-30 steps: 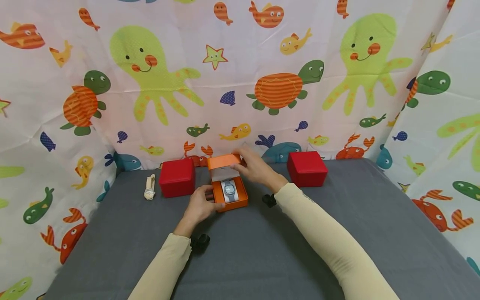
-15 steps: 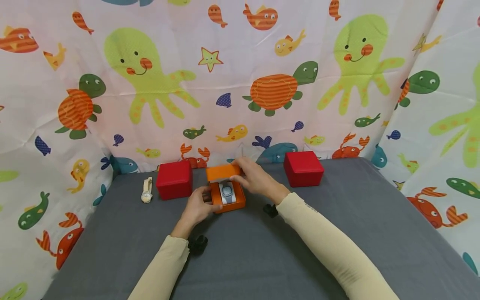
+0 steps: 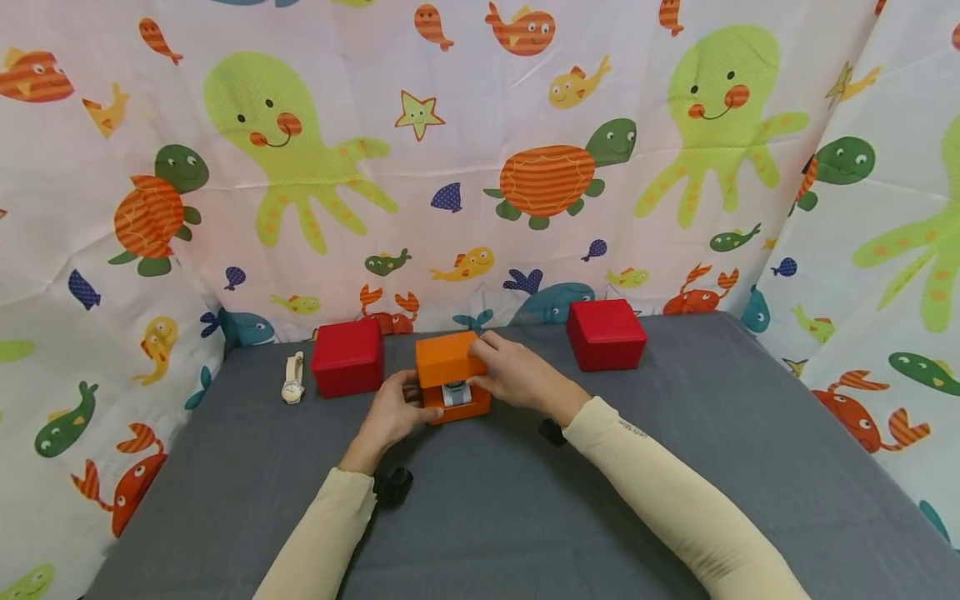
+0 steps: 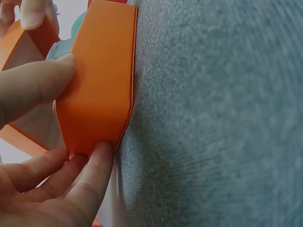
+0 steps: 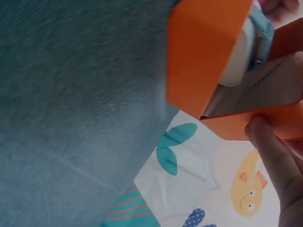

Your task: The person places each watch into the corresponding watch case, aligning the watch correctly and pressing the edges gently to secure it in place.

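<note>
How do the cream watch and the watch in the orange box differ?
The cream watch has a pale strap; the boxed watch has a blue-grey one.
The cream watch lies loose on the table; the boxed watch wraps a white cushion in the orange box.
The cream watch is uncovered; the boxed watch sits beneath the part-open lid, which the right hand grips.
Both are wristwatches.

Sea-creature curtain (image 3: 480, 150), grey table (image 3: 480, 517) at six o'clock
White fabric wraps from nine through three o'clock, pinkish towards twelve, printed with green octopuses (image 3: 292, 162) at ten and two and an orange-shelled turtle (image 3: 547, 181) at one.
</note>
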`<state>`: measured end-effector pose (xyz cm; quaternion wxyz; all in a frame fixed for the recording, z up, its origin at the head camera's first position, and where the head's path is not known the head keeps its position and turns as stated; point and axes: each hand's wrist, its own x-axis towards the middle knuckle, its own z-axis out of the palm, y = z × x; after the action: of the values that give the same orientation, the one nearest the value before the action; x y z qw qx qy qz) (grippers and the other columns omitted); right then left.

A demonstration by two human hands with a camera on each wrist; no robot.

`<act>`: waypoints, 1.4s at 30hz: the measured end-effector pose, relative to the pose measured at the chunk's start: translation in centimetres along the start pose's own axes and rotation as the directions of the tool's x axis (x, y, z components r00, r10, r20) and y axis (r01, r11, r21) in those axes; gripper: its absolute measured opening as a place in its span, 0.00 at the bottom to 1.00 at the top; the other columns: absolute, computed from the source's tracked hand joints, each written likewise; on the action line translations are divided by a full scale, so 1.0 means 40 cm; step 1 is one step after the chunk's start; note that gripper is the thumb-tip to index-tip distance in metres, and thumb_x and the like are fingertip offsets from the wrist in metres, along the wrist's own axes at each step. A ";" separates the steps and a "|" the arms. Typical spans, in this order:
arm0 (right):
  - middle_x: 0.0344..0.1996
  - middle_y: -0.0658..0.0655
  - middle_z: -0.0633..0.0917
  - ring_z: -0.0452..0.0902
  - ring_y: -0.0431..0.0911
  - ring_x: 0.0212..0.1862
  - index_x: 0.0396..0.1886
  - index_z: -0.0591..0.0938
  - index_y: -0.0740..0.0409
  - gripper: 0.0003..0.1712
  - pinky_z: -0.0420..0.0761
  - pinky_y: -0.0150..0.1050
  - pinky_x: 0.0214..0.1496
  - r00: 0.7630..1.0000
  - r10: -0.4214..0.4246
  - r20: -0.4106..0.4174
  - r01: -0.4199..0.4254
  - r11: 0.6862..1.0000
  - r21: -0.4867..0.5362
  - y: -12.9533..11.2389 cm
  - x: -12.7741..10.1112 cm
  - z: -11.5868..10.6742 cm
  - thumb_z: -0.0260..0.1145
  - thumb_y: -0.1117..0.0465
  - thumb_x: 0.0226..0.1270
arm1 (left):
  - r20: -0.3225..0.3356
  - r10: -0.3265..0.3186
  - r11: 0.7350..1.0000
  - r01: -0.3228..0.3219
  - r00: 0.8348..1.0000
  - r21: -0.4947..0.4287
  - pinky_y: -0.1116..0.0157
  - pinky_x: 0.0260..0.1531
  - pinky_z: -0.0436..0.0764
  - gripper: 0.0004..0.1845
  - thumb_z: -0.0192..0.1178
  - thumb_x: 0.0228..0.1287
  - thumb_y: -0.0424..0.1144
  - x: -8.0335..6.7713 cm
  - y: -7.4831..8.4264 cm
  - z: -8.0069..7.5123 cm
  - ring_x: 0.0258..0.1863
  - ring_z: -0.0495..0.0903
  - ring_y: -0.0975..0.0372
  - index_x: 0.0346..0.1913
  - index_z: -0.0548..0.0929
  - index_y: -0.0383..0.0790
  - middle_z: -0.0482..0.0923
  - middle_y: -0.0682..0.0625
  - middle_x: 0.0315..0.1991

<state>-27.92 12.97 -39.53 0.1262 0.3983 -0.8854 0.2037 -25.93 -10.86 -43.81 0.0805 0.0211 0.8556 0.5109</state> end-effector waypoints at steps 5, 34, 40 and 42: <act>0.40 0.52 0.73 0.74 0.41 0.39 0.45 0.73 0.53 0.22 0.81 0.31 0.43 0.998 -0.069 -0.006 0.068 0.995 -0.078 0.000 -0.007 0.006 0.73 0.55 0.57 | 0.010 0.001 0.999 -0.001 1.000 -0.033 0.53 0.54 0.76 0.39 0.75 0.47 0.33 0.001 -0.003 -0.002 0.55 0.75 0.51 0.64 0.67 0.37 0.70 0.43 0.60; 0.44 0.50 0.69 0.70 0.40 0.38 0.45 0.73 0.51 0.20 0.78 0.30 0.42 0.996 0.073 0.045 -0.072 0.997 -0.004 -0.027 -0.032 0.032 0.73 0.56 0.57 | 0.062 0.018 0.999 -0.015 0.998 -0.046 0.56 0.51 0.78 0.40 0.73 0.48 0.30 0.004 -0.012 -0.012 0.52 0.78 0.52 0.64 0.65 0.34 0.72 0.41 0.59; 0.51 0.53 0.71 0.74 0.42 0.45 0.53 0.72 0.56 0.25 0.80 0.35 0.49 0.978 0.206 0.034 -0.209 0.959 0.192 -0.027 -0.047 0.035 0.72 0.58 0.59 | 0.070 0.035 0.998 -0.031 0.997 -0.057 0.57 0.51 0.79 0.40 0.75 0.47 0.32 0.002 -0.014 -0.016 0.51 0.79 0.53 0.64 0.66 0.33 0.73 0.42 0.59; 0.53 0.55 0.71 0.76 0.44 0.48 0.57 0.70 0.58 0.29 0.80 0.36 0.50 0.961 0.273 0.043 -0.274 0.921 0.279 -0.025 -0.050 0.041 0.72 0.59 0.59 | 0.069 0.038 0.998 -0.035 0.997 -0.051 0.57 0.50 0.79 0.40 0.75 0.46 0.33 0.002 -0.012 -0.019 0.51 0.79 0.53 0.64 0.67 0.34 0.73 0.42 0.58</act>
<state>-25.94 12.94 -41.48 0.0371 0.2851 -0.8944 0.3426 -26.09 -11.73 -43.88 0.1016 0.0525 0.8387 0.5325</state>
